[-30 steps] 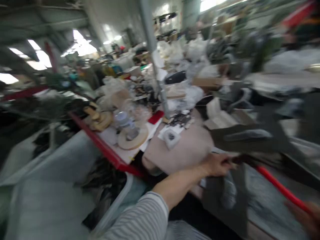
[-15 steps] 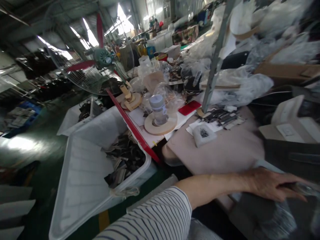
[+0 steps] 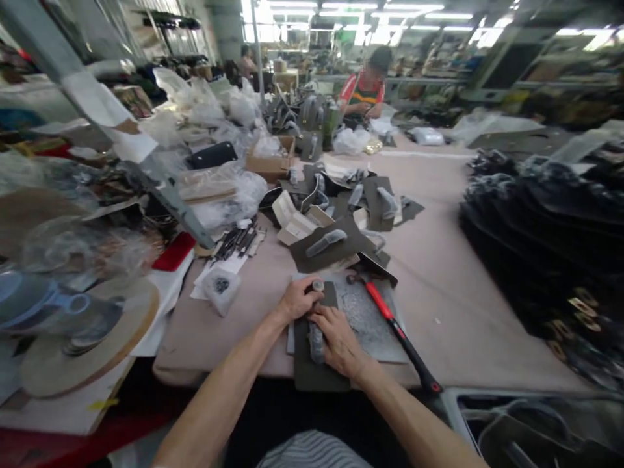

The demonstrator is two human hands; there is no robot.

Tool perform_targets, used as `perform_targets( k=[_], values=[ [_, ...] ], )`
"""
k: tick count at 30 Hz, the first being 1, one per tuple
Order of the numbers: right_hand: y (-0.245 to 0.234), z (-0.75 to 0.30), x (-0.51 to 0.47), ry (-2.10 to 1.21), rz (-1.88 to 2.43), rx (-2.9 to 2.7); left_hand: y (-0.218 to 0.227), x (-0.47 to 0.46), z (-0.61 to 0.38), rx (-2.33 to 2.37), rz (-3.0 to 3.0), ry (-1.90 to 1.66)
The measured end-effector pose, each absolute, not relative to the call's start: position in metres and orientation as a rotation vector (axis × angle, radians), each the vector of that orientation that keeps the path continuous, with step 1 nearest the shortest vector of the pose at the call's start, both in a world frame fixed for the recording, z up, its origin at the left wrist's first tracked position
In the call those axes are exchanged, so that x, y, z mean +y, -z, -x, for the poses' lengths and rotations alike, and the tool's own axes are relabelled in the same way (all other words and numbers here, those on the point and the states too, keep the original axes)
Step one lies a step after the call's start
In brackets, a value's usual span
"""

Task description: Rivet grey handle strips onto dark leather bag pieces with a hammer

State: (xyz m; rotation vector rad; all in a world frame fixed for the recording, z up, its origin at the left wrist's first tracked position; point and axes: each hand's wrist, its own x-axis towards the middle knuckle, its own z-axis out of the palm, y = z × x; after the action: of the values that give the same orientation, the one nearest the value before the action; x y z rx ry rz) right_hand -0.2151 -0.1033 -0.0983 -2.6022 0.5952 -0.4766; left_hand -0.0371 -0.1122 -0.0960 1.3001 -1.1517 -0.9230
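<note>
A dark olive leather piece (image 3: 312,364) lies flat at the near table edge, partly over a grey stone slab (image 3: 363,318). My left hand (image 3: 297,299) pinches a small round metal fitting (image 3: 318,285) at the piece's far end. My right hand (image 3: 338,338) presses down on the piece, fingers bent beside a plastic-wrapped metal part (image 3: 316,341). A hammer with a red and black handle (image 3: 397,331) rests on the slab just right of my right hand, untouched.
More olive leather pieces (image 3: 331,244) are piled behind the slab. Stacks of dark pieces (image 3: 541,221) fill the right. A tape roll (image 3: 82,338), plastic bags and a small bagged item (image 3: 220,288) sit left. Another person (image 3: 365,91) works at the far end.
The view swung from the left side of the bench back to the work spot. My left hand came in onto the leather piece, and my right hand now rests there with the hammer lying free.
</note>
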Motion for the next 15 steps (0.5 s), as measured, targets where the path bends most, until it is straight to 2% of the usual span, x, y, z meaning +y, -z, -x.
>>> perform_targets(
  k=[5, 8, 12, 15],
  values=[
    [0.095, 0.213, -0.106, 0.454, 2.620, 0.611, 0.039, -0.136, 0.030, -0.505, -1.022, 0.725],
    [0.100, 0.215, -0.107, 0.477, 2.634, 0.609, 0.009, -0.138, 0.015, -0.516, -0.920, 0.666],
    [0.093, 0.216, -0.104, 0.702, 2.556, 0.655, 0.018, -0.107, 0.000, -0.423, -1.039, 0.702],
    [0.070, 0.217, -0.102, 1.022, 2.174, 0.834, 0.046, -0.075, -0.009, -0.239, -1.065, 0.660]
  ],
)
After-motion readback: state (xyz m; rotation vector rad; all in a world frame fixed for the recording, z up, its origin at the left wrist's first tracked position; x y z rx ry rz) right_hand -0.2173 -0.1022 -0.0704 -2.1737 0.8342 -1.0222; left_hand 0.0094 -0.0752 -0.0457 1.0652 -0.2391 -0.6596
